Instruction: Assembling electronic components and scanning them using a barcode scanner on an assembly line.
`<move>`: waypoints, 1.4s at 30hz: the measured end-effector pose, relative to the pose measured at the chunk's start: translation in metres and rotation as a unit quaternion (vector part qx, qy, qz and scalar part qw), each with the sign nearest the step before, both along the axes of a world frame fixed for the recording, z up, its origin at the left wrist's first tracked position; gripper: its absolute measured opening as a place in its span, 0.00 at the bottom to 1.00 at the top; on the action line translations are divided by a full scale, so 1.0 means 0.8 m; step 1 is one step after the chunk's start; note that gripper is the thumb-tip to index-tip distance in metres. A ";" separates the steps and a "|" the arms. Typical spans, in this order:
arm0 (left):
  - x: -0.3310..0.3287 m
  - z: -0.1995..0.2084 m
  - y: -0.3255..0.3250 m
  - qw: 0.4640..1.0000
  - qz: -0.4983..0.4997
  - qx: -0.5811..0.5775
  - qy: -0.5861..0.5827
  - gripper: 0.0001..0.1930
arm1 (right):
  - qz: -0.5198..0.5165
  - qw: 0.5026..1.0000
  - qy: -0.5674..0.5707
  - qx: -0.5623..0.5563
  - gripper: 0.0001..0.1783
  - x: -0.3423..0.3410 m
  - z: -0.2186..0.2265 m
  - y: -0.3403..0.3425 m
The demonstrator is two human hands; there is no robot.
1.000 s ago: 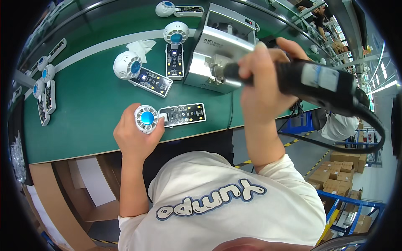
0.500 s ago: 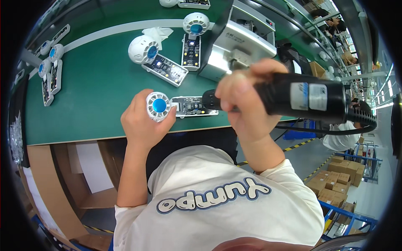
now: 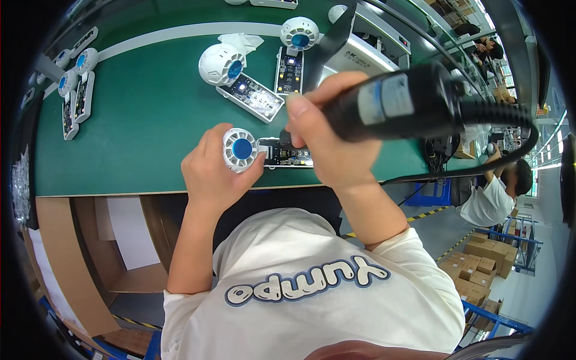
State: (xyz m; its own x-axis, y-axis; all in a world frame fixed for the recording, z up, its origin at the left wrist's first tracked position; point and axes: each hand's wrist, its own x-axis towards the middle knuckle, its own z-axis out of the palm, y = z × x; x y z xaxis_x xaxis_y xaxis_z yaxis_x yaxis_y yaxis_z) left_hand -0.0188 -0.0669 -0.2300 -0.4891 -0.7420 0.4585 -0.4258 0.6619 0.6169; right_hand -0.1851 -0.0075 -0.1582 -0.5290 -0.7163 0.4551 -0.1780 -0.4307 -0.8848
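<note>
On bench [image 3: 138,138], near front edge: left hand [image 3: 210,165] curls fingers round head [image 3: 242,149], likely steadying it; joined board [image 3: 294,158] lies flat, face-up, presumably for access. Right hand [image 3: 337,144] grips tool [image 3: 384,103] above board; tip contact hidden.

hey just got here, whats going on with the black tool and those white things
A person's left hand grips the white round head of a device on the green bench. The right hand holds a black corded tool, its front end at the circuit board joined to that head; whether it touches the board is hard to tell. A similar device lies farther back, and another sits near the metal box.
</note>
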 end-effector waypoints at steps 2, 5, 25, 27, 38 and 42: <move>-0.002 0.004 -0.002 1.000 -0.009 0.003 0.004 0.28 | 0.029 0.999 0.007 0.037 0.17 -0.003 0.009 -0.010; 0.001 0.000 0.001 1.000 -0.009 -0.001 -0.001 0.28 | 0.067 0.996 0.004 0.054 0.17 -0.006 0.015 -0.002; 0.000 0.001 0.000 1.000 0.000 -0.010 0.023 0.27 | -0.077 0.995 -0.018 -0.065 0.18 -0.035 0.048 0.040; 0.000 0.000 0.004 1.000 0.005 -0.013 0.023 0.27 | -0.040 0.995 -0.057 -0.067 0.18 -0.014 0.042 0.051; 0.005 -0.004 0.001 0.999 -0.008 -0.021 0.029 0.28 | 0.050 0.998 -0.026 0.013 0.20 0.023 0.012 0.049; 0.006 -0.006 0.003 1.000 -0.009 -0.014 0.025 0.28 | 0.056 0.996 -0.044 -0.047 0.18 0.025 0.001 0.045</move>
